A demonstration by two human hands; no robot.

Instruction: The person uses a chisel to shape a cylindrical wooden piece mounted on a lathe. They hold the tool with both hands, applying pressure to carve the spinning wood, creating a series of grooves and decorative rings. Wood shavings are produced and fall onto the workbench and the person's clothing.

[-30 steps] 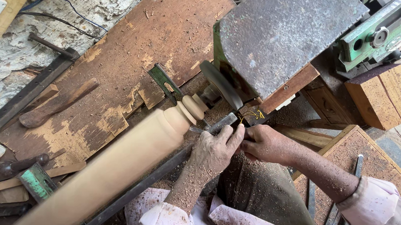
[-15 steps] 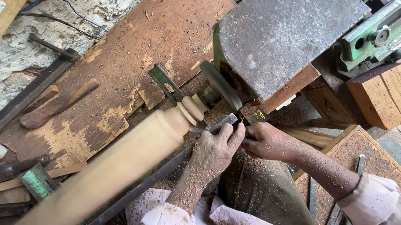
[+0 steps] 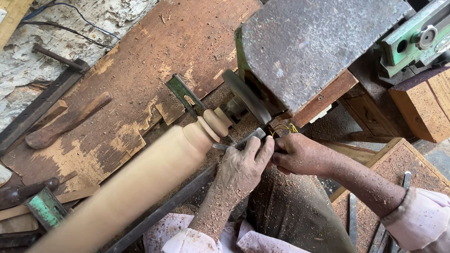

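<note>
The pale wooden spindle [image 3: 142, 184] runs from the lower left of the frame up to the centre, mounted in a lathe, its beaded end meeting the drive near the grey metal housing [image 3: 315, 43]. A turning chisel [image 3: 242, 141] lies across the dark tool rest bar [image 3: 160, 217], its tip at the beads. The left hand [image 3: 240, 167] has its grip clenched over the blade just behind the tip; the right hand [image 3: 299, 155] grasps the handle end, which it hides. To cut cleanly here, I judge the blade should stay pressed firmly on the rest, the left fingers steering lightly, the right hand feeding slowly and never forcing the edge.
</note>
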